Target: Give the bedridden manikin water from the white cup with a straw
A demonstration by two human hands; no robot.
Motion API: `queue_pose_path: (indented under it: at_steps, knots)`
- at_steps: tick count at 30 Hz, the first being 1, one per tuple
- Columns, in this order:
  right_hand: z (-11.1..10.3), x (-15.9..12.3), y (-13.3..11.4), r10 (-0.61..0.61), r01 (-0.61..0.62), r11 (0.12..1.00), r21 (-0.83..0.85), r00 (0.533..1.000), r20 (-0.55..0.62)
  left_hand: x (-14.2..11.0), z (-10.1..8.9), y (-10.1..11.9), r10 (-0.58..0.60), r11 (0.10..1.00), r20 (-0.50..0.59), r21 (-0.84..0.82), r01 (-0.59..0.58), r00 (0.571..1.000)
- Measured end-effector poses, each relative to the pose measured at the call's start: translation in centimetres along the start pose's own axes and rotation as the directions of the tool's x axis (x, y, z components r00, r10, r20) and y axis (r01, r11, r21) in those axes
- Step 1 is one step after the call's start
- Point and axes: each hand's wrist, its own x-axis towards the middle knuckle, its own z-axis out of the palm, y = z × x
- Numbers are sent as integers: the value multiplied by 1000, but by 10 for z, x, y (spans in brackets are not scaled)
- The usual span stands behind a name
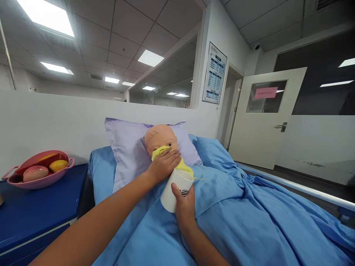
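A doll's head (pixel 159 136) rests on a lilac pillow (pixel 126 149) in a bed with a blue cover (pixel 235 210). My left hand (pixel 164 164) is closed on a yellow cloth (pixel 185 167) and presses it against the lower part of the doll's face. The cloth trails down to the rim of a white cup (pixel 174 188). My right hand (pixel 184 207) grips that cup from below, holding it tilted just under the doll's chin.
A blue bedside cabinet (pixel 36 208) stands at the left with a pink bowl (pixel 39 181) of fruit on it. A bed rail (pixel 305 190) runs along the right side. A pale door (pixel 263 118) stands open beyond the bed, below a wall notice (pixel 214 73).
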Motion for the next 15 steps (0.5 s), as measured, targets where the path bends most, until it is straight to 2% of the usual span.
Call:
queue_pose_path:
  at_steps: [2,5,10,15]
  knots:
    - [0,0,1,3,-3,1000,-6,1000,2,-8,4,1,6,998,37,58,-8,999]
    - [-1,-1,2,-8,8,1000,-27,1000,-3,-17,6,3,-9,998,38,62,7,999]
    - [0,-2,-1,-55,55,997,-48,998,6,-21,5,9,-70,997,17,-19,70,997]
    - [0,-3,1,-83,83,995,-54,997,7,-23,-5,13,-98,984,46,-143,104,994]
